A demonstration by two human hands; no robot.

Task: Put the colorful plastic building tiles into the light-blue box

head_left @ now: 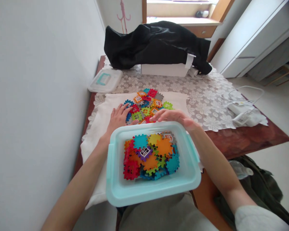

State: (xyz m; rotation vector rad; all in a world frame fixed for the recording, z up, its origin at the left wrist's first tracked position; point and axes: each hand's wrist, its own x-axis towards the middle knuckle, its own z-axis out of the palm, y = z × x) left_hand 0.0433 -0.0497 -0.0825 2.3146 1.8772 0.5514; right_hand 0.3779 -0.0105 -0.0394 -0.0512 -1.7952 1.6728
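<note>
Head view: two hands [119, 116] [174, 116], one tub [156, 195], one tile heap [145, 111].

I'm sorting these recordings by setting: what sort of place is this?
Most likely a room in a home: the table wears a lace-patterned tablecloth, and beyond it show a pink stand with hooks and a wooden drawer.

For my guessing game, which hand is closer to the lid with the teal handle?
Left. The left hand is at the left edge of the loose tile pile, nearer the lid; the right hand is farther right, near the tub.
</note>
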